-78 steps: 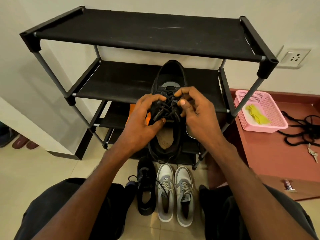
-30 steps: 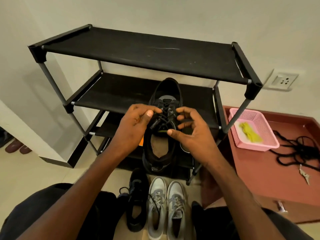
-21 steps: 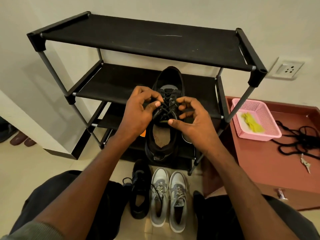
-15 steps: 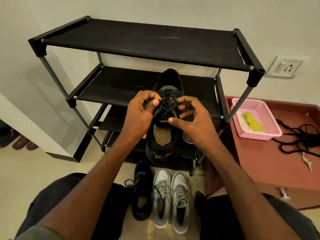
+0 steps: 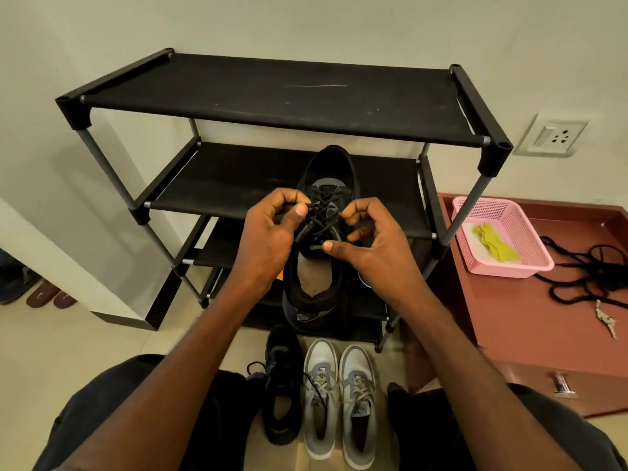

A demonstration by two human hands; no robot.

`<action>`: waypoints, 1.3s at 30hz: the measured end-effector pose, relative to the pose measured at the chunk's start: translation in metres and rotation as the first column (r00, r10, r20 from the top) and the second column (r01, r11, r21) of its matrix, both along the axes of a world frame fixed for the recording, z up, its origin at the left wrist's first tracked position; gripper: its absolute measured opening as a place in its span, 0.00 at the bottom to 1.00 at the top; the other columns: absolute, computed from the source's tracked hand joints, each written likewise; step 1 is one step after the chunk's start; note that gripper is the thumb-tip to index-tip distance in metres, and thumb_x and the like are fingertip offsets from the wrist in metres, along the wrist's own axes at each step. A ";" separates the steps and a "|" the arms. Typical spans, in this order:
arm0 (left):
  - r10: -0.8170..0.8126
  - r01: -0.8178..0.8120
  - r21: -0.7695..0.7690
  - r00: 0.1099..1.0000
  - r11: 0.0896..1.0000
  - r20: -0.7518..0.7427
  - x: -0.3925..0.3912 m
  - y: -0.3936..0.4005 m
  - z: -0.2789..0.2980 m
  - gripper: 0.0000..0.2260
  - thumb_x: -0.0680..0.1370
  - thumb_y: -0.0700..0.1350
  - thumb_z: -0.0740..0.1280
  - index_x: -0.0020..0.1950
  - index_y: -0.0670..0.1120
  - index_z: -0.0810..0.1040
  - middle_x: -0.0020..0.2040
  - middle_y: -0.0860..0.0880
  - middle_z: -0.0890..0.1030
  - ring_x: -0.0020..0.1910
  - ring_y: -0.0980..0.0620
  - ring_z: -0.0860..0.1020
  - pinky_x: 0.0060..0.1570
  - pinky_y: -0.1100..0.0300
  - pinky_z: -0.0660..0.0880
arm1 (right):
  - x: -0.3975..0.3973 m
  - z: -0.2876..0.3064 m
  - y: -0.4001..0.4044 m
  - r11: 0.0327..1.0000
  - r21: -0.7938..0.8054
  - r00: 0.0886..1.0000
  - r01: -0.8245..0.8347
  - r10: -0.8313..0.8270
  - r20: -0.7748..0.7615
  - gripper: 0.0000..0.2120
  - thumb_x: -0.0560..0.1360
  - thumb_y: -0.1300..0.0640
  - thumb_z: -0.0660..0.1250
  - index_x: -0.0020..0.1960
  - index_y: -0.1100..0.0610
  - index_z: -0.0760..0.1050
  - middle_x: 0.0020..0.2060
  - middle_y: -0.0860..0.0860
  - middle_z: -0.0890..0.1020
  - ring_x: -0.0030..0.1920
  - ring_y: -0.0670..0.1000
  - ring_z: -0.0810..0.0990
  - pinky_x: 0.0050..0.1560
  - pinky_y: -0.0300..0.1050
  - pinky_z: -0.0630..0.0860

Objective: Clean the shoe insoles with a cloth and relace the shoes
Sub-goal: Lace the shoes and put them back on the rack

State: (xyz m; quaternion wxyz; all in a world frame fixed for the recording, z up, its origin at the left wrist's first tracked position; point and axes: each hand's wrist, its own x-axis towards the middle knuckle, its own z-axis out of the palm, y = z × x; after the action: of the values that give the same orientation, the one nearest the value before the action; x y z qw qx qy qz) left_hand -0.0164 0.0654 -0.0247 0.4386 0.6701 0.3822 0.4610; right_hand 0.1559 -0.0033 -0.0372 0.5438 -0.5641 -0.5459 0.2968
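- Centrally in the head view, a black shoe (image 5: 319,239) is held up before the black shoe rack (image 5: 272,96), toe away.
- Its lace (image 5: 323,215) is pinched by the left hand (image 5: 268,243) with curled fingers.
- The shoe's side is gripped by the right hand (image 5: 370,246), thumb on the tongue.
- Below, a grey pair (image 5: 339,399) and another black shoe (image 5: 282,385) are seen on the floor.
- Rightward, a yellow cloth (image 5: 492,241) is kept in a pink basket (image 5: 530,266).

A pale tiled floor (image 5: 51,355) spreads below you — on it stand a black shoe rack (image 5: 278,96), one black sneaker (image 5: 283,385) and a pair of grey sneakers (image 5: 339,399) just beside it. To your right, a low reddish-brown platform (image 5: 530,321) carries a pink basket (image 5: 499,232), a tangle of black laces (image 5: 591,270) and a key (image 5: 606,322).
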 end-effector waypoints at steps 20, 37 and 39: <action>-0.178 0.174 -0.042 0.978 0.984 -0.113 -0.016 -0.006 -0.005 0.17 0.79 0.49 0.72 0.67 0.53 0.77 0.65 0.50 0.75 0.64 0.54 0.78 0.64 0.54 0.78 | -0.002 0.006 0.001 0.990 0.111 0.982 0.084 -0.101 0.159 0.10 0.78 0.52 0.74 0.58 0.48 0.79 0.52 0.48 0.80 0.52 0.48 0.80 0.52 0.43 0.80; -0.106 0.106 -0.077 0.994 0.991 0.002 -0.009 -0.012 -0.016 0.16 0.78 0.48 0.69 0.66 0.53 0.78 0.67 0.48 0.75 0.68 0.48 0.76 0.67 0.47 0.77 | 0.000 0.008 0.005 0.991 0.115 0.980 0.062 -0.082 0.183 0.11 0.81 0.66 0.66 0.55 0.51 0.79 0.52 0.49 0.78 0.53 0.43 0.78 0.53 0.30 0.73; -0.109 0.109 -0.076 0.994 0.991 0.004 -0.009 -0.012 -0.016 0.16 0.78 0.49 0.69 0.66 0.54 0.78 0.67 0.48 0.75 0.68 0.47 0.76 0.66 0.46 0.78 | -0.002 0.007 0.006 0.991 0.122 0.979 0.050 -0.073 0.190 0.13 0.80 0.67 0.67 0.57 0.50 0.81 0.54 0.48 0.79 0.57 0.44 0.79 0.57 0.31 0.73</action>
State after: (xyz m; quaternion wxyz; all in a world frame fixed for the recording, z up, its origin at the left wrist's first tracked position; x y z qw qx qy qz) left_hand -0.0257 0.0533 -0.0406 0.4884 0.6726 0.3625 0.4215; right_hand 0.1538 0.0024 -0.0303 0.5290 -0.5742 -0.5950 0.1908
